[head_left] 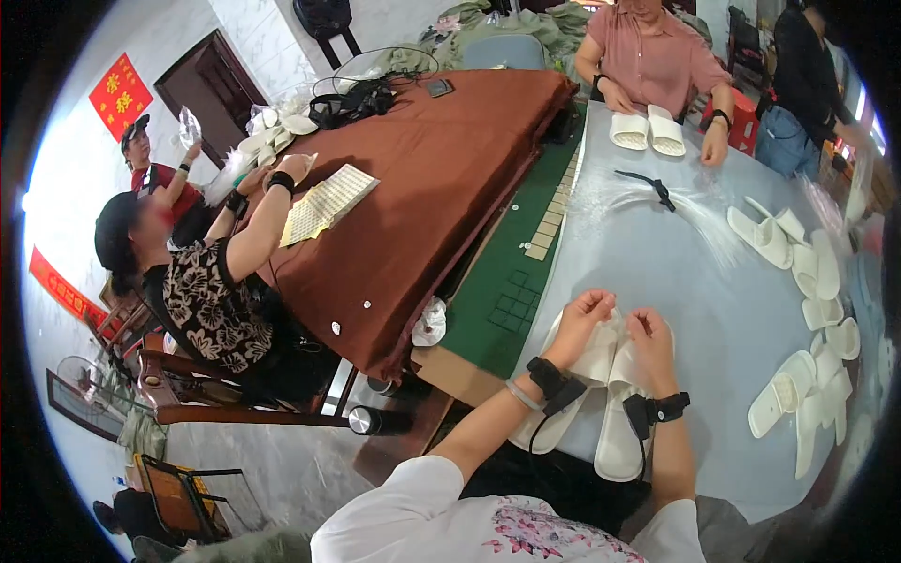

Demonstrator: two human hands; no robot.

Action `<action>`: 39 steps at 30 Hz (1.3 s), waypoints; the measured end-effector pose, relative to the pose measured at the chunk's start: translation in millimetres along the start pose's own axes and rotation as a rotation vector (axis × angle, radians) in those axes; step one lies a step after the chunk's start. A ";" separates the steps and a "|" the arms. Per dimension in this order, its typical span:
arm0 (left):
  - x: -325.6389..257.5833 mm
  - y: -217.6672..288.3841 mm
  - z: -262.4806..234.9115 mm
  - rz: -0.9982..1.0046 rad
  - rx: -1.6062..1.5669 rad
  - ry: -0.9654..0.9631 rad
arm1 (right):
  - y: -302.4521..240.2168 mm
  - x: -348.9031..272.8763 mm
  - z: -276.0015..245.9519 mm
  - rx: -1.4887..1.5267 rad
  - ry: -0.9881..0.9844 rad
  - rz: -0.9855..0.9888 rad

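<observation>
A pair of cream slippers, the left slipper (547,424) and the right slipper (619,452), lies before me on the grey tabletop (718,375). Over their straps my left hand (584,327) is closed, thumb and fingertips pinched together. Close to its right, my right hand (650,342) is also closed in a pinch. Whatever lies between the fingertips of either hand is too small to make out. Dark bands with small boxes sit on both my wrists.
Further up lie clear plastic strands (690,211) bound by a black tie (663,194). Loose cream slippers (784,389) line the right side. Across the table a person (657,47) stands behind another slipper pair (648,133). At left, a seated person (206,300) handles a sticker sheet (330,202).
</observation>
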State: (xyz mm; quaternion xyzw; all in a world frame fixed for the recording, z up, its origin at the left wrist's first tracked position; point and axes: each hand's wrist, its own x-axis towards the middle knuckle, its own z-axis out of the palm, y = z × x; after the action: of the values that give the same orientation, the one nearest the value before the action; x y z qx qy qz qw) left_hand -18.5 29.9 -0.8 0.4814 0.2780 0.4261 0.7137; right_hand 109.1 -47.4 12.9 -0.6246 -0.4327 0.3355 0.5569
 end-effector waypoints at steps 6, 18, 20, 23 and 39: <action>-1.1 -1.0 2.2 -0.008 0.028 -0.055 | -0.4 -0.4 -2.2 0.009 0.001 0.013; 1.1 -3.4 -4.0 -0.008 0.066 -0.019 | 8.0 2.9 -1.6 -0.057 0.007 -0.092; 1.7 -4.1 -5.2 0.039 0.094 -0.005 | 3.2 3.3 -0.4 -0.049 0.019 -0.085; 2.1 -3.4 -0.2 0.026 0.004 0.032 | 4.6 2.0 -2.1 -0.003 0.019 -0.088; 0.9 -5.6 2.1 0.020 0.110 -0.008 | -0.1 -1.7 -3.6 -0.040 0.022 -0.088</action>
State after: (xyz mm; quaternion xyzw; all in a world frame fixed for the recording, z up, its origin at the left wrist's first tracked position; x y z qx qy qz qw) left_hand -14.5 28.8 -5.1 0.5241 0.2934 0.4154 0.6831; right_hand 111.7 -50.4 13.4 -0.6195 -0.4602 0.2951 0.5633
